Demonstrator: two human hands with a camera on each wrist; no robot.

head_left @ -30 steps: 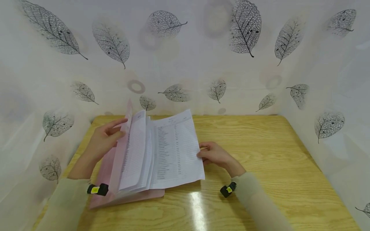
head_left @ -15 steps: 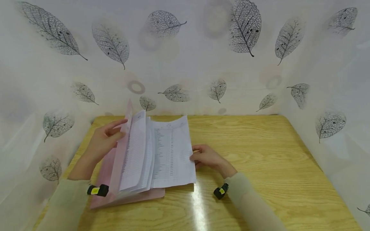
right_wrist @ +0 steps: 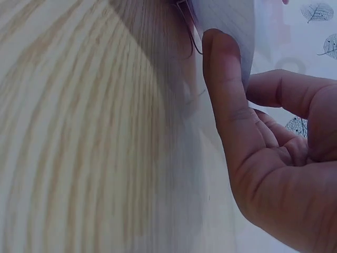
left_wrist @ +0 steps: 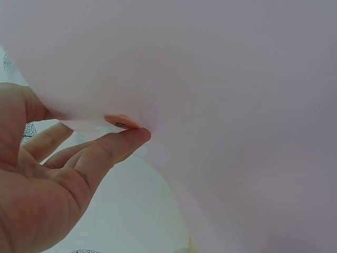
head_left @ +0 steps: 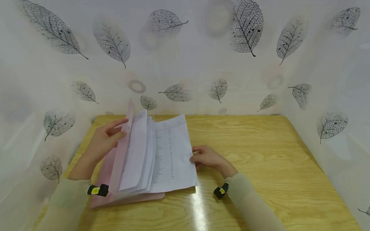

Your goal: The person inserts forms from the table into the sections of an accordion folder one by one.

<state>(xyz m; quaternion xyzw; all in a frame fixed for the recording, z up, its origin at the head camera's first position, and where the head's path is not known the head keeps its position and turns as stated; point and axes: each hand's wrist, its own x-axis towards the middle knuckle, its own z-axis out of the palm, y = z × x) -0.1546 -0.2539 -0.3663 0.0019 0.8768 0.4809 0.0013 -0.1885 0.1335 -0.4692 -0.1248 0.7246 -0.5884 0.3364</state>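
Note:
A pink translucent document folder point(head_left: 105, 175) lies on the left of the table, its flap point(head_left: 122, 150) raised. My left hand point(head_left: 104, 139) pinches the flap's edge between thumb and fingers; in the left wrist view an orange button point(left_wrist: 121, 122) shows beside the fingertips. Several printed sheets point(head_left: 134, 154) stand fanned inside the folder. To their right, a printed sheet point(head_left: 174, 154) reaches out past the folder over the table. My right hand point(head_left: 209, 158) pinches that sheet's right edge, with the thumb on one side and fingers on the other, as the right wrist view shows.
The wooden table point(head_left: 260, 154) extends right of the right hand. A white leaf-printed curtain point(head_left: 185, 64) hangs behind the table and along both sides. Black wrist cameras point(head_left: 221, 191) sit on both cuffs.
My right hand has moved left with the sheet, bringing it closer to the folder; over the last half second it hardly moved while the sheet's curve flattened. My left hand stays in place.

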